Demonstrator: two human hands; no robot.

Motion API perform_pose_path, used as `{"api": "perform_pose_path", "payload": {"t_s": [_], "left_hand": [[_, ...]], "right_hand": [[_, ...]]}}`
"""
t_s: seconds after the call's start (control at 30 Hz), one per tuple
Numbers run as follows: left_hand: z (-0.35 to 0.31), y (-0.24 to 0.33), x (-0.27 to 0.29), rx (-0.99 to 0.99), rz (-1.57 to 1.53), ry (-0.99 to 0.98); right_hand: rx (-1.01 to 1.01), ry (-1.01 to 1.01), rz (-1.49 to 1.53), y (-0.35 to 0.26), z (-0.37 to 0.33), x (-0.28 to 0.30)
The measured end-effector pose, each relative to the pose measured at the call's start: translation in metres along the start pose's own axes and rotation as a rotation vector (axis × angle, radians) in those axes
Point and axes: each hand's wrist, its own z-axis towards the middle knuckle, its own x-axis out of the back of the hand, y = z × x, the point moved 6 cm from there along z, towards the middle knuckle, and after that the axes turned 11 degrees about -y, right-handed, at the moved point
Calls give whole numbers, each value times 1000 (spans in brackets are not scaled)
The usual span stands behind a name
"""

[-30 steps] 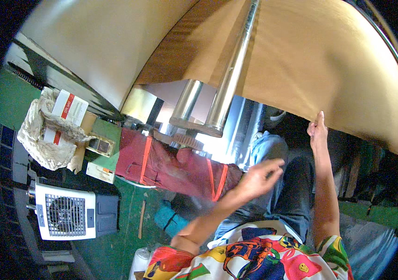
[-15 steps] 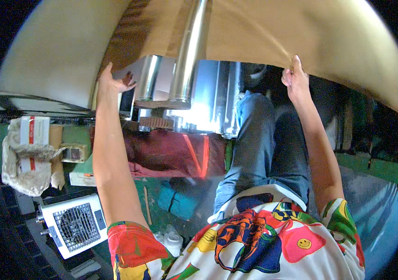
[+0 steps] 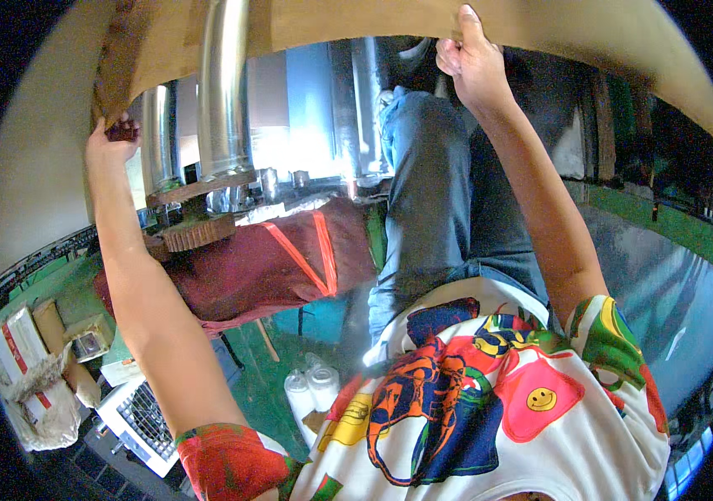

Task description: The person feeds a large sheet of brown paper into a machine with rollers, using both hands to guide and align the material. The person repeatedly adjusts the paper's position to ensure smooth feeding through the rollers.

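Observation:
A large, smooth brown sheet spans the top of the picture, its near edge curving downward at both sides. My right hand pinches that edge with the thumb up. At the left, my left hand has its fingers curled round the sheet's edge, partly in shadow. Between my hands, a shiny metal roller reaches up under the sheet, with a shorter metal cylinder beside it. Their lower ends meet a rusty plate and a toothed gear.
A dark red cloth with orange strips lies below the rollers. At lower left are a white box fan unit and cartons. White bottles stand on the green floor near my shirt. A grey-blue panel lies at right.
My view has turned, so rollers and cloth sit further left. My left hand, spread before, is now closed on the sheet's edge. The right hand keeps its pinch, higher in the picture.

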Motion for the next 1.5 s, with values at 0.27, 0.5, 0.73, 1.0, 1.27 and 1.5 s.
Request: {"api": "perform_pose_path", "payload": {"t_s": [0.27,0.5,0.73,1.0,1.27,1.5], "left_hand": [[40,19,65,-142,305,34],[-3,29,-3,-373,143,-65],[15,26,-3,-307,22,-91],[49,39,19,-293,-18,-145],[15,27,-8,-324,93,-112],[-4,25,-24,-339,188,-84]], "right_hand": [[-24,94,-1,7,2,-20],[-48,66,16,16,5,-24],[-100,51,-40,32,12,-37],[-14,7,-3,32,16,-45],[-38,72,-36,37,19,-62],[-90,38,-60,51,31,-66]]}}
